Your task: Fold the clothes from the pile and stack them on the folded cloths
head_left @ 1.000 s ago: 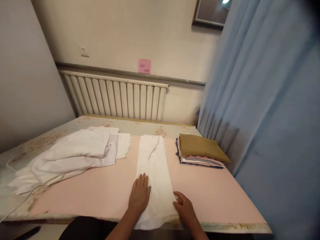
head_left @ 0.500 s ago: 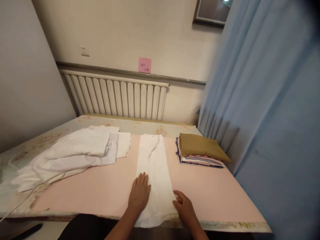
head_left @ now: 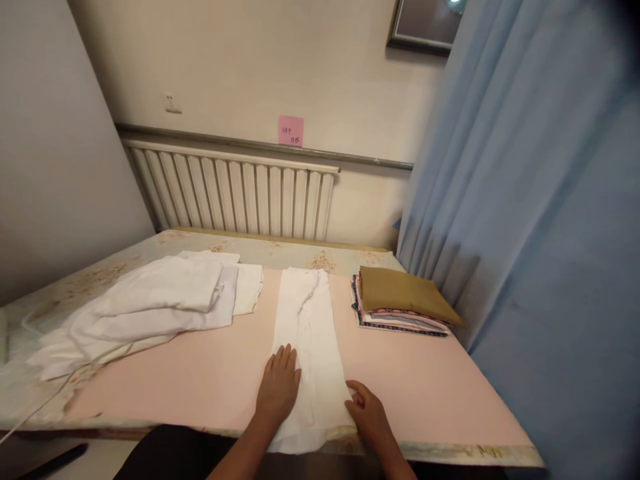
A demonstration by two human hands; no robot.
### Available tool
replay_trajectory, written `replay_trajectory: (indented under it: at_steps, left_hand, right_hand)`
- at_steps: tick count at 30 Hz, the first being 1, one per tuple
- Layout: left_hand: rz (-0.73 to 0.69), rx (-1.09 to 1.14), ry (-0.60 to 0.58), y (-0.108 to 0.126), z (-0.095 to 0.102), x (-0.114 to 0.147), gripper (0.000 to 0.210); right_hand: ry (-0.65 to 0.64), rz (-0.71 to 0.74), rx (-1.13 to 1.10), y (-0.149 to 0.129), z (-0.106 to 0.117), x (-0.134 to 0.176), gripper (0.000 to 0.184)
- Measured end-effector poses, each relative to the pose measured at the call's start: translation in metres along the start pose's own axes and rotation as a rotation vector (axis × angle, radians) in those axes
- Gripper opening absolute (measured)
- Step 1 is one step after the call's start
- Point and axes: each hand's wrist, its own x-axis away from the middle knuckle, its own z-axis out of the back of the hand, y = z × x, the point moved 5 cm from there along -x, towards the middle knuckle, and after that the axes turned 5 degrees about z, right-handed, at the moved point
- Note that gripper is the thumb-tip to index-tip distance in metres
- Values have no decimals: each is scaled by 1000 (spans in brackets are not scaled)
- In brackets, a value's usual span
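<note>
Folded white cloth [head_left: 316, 333] lies lengthwise mid pink mat [head_left: 190, 387], bottom end past mat's near edge. L hand [head_left: 278, 387] palm-down on cloth nr mat's front, grip open, fingers straight. R hand [head_left: 369, 415] at cloth's R edge, nr mat's front, fingers curled; can't tell if grip's closed on it. White heap [head_left: 150, 300] overlaps mat's L side; folded stack [head_left: 405, 293] far R of mat.
</note>
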Motion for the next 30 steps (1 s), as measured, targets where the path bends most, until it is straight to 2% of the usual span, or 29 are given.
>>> replay_trajectory:
  at_steps: [18,30]
  left_hand:
    - [2,2,-20,1,4,0,47]
    - [-3,-15,-17,2,6,0,46]
  right_hand:
    - [12,-9,7,-7,3,2,45]
    - [12,24,3,3,0,1,44]
